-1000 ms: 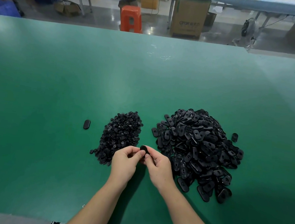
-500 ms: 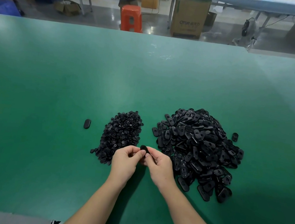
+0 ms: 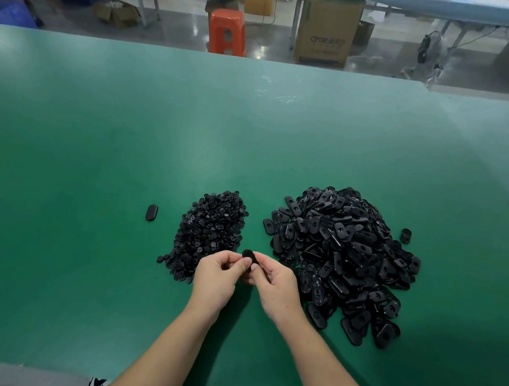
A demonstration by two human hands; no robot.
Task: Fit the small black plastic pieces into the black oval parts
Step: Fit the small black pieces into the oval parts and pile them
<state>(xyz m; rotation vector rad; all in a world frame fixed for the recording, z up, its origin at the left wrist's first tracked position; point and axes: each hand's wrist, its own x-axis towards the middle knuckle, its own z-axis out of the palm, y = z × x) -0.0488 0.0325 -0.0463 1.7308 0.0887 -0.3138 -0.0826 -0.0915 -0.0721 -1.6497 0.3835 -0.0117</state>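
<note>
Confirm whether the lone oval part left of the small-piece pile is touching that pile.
No: the lone oval part lies apart from the small-piece pile, with bare green table between them.

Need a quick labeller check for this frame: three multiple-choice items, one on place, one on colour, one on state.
1. Where does the heap of small pieces lie relative to the heap of oval parts?
A. left of it
B. right of it
C. on top of it

2. What colour is the table?
A. grey
B. green
C. white

3. What are the two hands doing?
A. resting flat on the table
B. both holding one oval part
C. each digging in a heap

Key: 1 A, the small pieces sit on the left, with bare table between the heaps. 2 B, the whole surface is green. 3 B, the left hand and the right hand meet between the heaps, fingertips pinching the held oval part; whether a small piece is already in it cannot be seen.
</note>
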